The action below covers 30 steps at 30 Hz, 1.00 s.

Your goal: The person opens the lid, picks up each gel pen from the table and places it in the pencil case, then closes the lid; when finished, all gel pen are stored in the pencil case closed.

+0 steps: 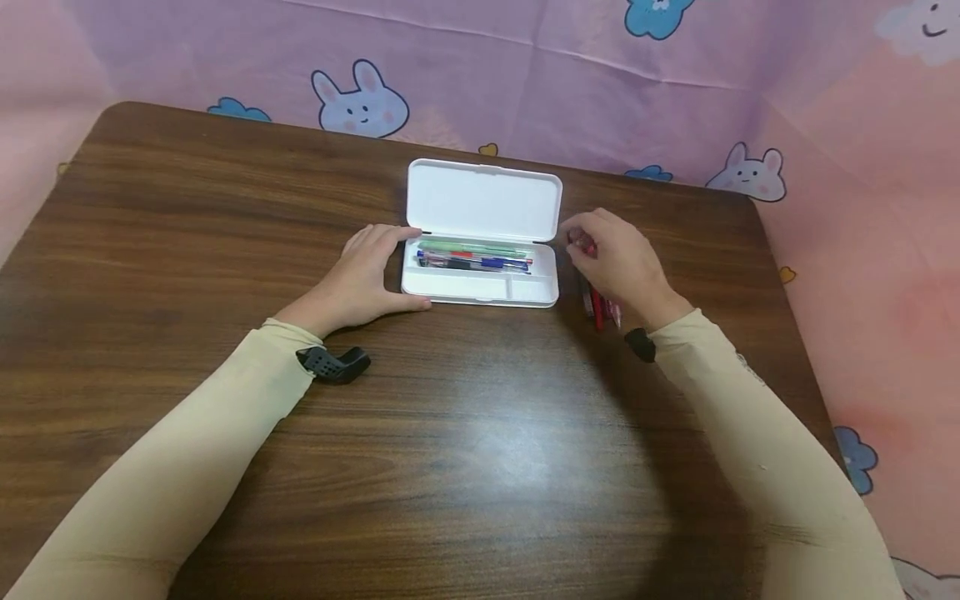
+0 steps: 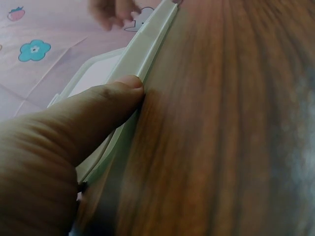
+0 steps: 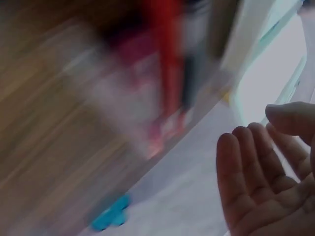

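A white pencil case (image 1: 459,288) lies open on the table, its lid (image 1: 483,200) tilted up at the back. Several pens (image 1: 474,261), green, blue, black and red, fill its rear compartment. My left hand (image 1: 352,279) holds the case's left end, thumb on the front edge and fingers toward the hinge; the thumb (image 2: 110,98) shows against the side in the left wrist view. Beyond the right end, my right hand (image 1: 618,260) hovers over red and dark pens (image 1: 597,308) on the table. In the right wrist view its fingers (image 3: 246,167) are loosely bent, with nothing between them and the thumb.
The brown wooden table (image 1: 360,467) runs back to a pink and purple cloth (image 1: 480,75) with bunny prints, which also hangs along the right side. The narrow front compartment of the case has a divider (image 1: 509,289). Black bands sit on both wrists.
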### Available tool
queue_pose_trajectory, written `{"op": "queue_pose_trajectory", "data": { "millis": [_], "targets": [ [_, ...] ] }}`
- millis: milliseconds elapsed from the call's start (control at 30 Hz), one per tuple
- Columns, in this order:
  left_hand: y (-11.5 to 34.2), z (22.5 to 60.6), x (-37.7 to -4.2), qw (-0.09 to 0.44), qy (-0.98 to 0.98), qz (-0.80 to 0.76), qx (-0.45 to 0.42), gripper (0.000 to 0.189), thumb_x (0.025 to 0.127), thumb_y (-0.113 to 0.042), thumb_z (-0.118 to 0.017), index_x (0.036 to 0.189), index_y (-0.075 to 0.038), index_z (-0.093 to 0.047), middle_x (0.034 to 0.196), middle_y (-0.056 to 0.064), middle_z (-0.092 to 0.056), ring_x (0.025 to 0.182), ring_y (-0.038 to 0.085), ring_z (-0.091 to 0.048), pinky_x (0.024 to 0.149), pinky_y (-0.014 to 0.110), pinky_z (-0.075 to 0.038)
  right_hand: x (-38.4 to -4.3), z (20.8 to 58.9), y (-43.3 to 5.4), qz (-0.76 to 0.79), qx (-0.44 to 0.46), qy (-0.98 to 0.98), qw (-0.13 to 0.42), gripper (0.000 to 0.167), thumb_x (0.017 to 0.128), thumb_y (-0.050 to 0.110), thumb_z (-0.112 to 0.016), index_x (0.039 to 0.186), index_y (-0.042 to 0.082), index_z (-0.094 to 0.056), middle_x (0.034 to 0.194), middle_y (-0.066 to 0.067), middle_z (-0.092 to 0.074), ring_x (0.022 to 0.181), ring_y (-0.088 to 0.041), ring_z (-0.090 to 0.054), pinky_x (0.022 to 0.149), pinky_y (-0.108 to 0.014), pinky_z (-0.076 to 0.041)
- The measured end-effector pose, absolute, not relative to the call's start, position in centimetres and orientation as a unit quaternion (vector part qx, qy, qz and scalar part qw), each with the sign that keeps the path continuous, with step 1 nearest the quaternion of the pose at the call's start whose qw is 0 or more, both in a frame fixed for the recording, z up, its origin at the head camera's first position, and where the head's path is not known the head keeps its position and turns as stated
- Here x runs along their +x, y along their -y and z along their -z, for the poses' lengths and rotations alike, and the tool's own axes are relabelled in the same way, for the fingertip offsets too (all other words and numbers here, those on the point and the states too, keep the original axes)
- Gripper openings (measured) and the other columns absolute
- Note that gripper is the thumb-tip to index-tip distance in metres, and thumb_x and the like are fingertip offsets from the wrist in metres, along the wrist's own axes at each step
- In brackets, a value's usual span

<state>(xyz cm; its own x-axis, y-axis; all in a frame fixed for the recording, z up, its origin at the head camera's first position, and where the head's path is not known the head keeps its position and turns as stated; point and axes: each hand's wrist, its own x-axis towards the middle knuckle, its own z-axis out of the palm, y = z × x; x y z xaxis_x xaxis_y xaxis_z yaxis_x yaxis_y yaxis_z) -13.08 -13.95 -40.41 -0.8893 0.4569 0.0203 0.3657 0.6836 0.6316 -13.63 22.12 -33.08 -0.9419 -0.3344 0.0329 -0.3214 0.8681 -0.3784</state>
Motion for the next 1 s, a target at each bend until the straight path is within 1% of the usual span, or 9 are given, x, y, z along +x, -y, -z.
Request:
{"op": "queue_pose_trajectory", "data": {
  "millis": [100, 167, 233, 333, 433, 567, 700, 1000],
  "targets": [
    [14.2, 40.5, -13.1, 0.067, -0.916, -0.325, 0.225, 0.103, 0.08, -0.052, -0.086, 0.159, -0.01, -0.035, 0.158, 0.016, -0.04, 0.151, 0.035, -0.03, 0.129, 0.053, -0.007, -13.2, 33.0, -25.0, 0.239, -0.111, -0.964, 0.039, 0.033, 0.101, 0.011, -0.064, 0.134, 0.004, -0.063, 0.121, -0.016, -0.065, 0.109, -0.032, -0.064, 0.095, -0.051, -0.056],
    [14.3, 40.4, -13.0, 0.067, -0.915, -0.327, 0.225, 0.103, 0.08, -0.051, -0.087, 0.159, -0.01, -0.035, 0.158, 0.016, -0.04, 0.15, 0.035, -0.03, 0.129, 0.053, -0.007, -12.8, 33.1, -26.5, 0.266, -0.072, -0.959, 0.062, 0.036, 0.101, 0.013, -0.064, 0.136, 0.004, -0.06, 0.124, -0.017, -0.065, 0.11, -0.032, -0.065, 0.095, -0.051, -0.056],
    [14.4, 40.4, -13.0, 0.067, -0.916, -0.328, 0.223, 0.102, 0.08, -0.05, -0.087, 0.159, -0.01, -0.035, 0.157, 0.016, -0.04, 0.15, 0.035, -0.03, 0.129, 0.053, -0.007, -12.5, 33.3, -27.5, 0.297, -0.042, -0.949, 0.095, 0.038, 0.101, 0.015, -0.065, 0.138, 0.004, -0.058, 0.126, -0.018, -0.065, 0.108, -0.032, -0.066, 0.09, -0.047, -0.059],
    [14.5, 40.4, -13.0, 0.068, -0.915, -0.329, 0.222, 0.102, 0.081, -0.05, -0.087, 0.159, -0.009, -0.035, 0.157, 0.017, -0.04, 0.15, 0.035, -0.03, 0.129, 0.053, -0.006, -11.9, 33.7, -28.3, 0.343, -0.001, -0.927, 0.151, 0.041, 0.102, 0.017, -0.066, 0.139, 0.004, -0.055, 0.127, -0.018, -0.062, 0.102, -0.029, -0.065, 0.078, -0.035, -0.062],
    [14.5, 40.4, -13.0, 0.07, -0.916, -0.327, 0.223, 0.103, 0.081, -0.051, -0.086, 0.159, -0.008, -0.035, 0.158, 0.017, -0.04, 0.15, 0.035, -0.03, 0.129, 0.053, -0.006, -11.6, 34.2, -28.5, 0.372, 0.018, -0.911, 0.179, 0.043, 0.102, 0.015, -0.066, 0.141, 0.003, -0.053, 0.129, -0.019, -0.059, 0.099, -0.026, -0.064, 0.073, -0.026, -0.061],
    [14.4, 40.4, -13.0, 0.07, -0.916, -0.324, 0.225, 0.103, 0.08, -0.052, -0.086, 0.158, -0.008, -0.035, 0.158, 0.017, -0.04, 0.151, 0.035, -0.03, 0.129, 0.053, -0.007, -11.4, 34.7, -28.3, 0.368, 0.016, -0.914, 0.169, 0.042, 0.101, 0.013, -0.066, 0.14, 0.002, -0.054, 0.128, -0.021, -0.059, 0.096, -0.022, -0.063, 0.069, -0.023, -0.06],
    [14.3, 40.2, -13.0, 0.069, -0.916, -0.324, 0.226, 0.103, 0.08, -0.051, -0.086, 0.158, -0.007, -0.035, 0.158, 0.018, -0.04, 0.151, 0.035, -0.029, 0.129, 0.052, -0.006, -11.4, 34.9, -28.0, 0.353, 0.013, -0.922, 0.157, 0.04, 0.101, 0.012, -0.066, 0.138, 0.002, -0.056, 0.125, -0.02, -0.06, 0.095, -0.022, -0.064, 0.068, -0.024, -0.06],
    [13.9, 40.3, -13.0, 0.073, -0.916, -0.325, 0.225, 0.102, 0.082, -0.05, -0.086, 0.159, -0.008, -0.035, 0.158, 0.017, -0.039, 0.151, 0.035, -0.029, 0.129, 0.053, -0.006, -11.1, 35.0, -28.4, 0.326, 0.019, -0.933, 0.15, 0.039, 0.101, 0.011, -0.065, 0.138, 0.003, -0.055, 0.124, -0.02, -0.062, 0.1, -0.027, -0.066, 0.072, -0.028, -0.062]
  ]
}}
